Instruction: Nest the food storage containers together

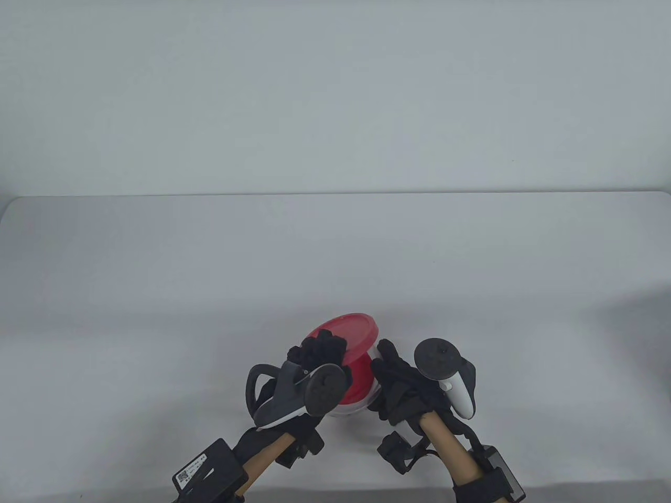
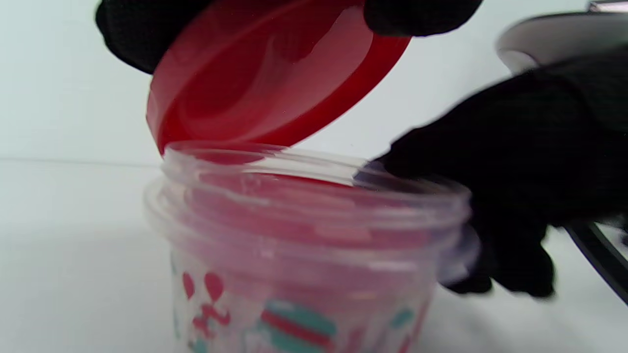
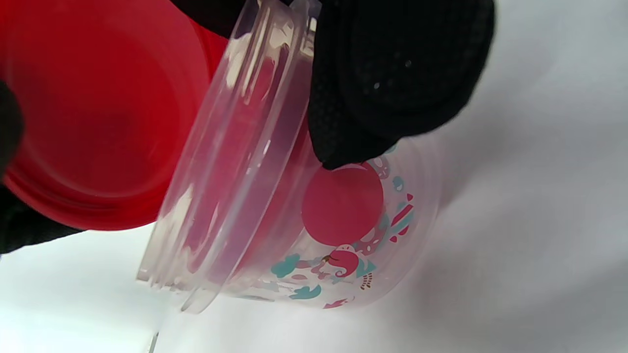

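Note:
A clear round container (image 1: 359, 401) with red and teal prints stands on the white table (image 1: 157, 314) near the front edge. A red round lid (image 1: 350, 331) is tilted up over its mouth, one edge at the rim. My left hand (image 1: 320, 347) grips the lid by its edge; in the left wrist view its fingers (image 2: 417, 14) pinch the lid (image 2: 265, 78) above the container (image 2: 304, 245). My right hand (image 1: 387, 367) grips the container's right side; in the right wrist view its fingers (image 3: 392, 73) clamp the rim of the container (image 3: 294, 220). Red shows through the wall; I cannot tell what is inside.
The table's far edge (image 1: 335, 195) meets a pale wall. No other object shows on the table in the table view.

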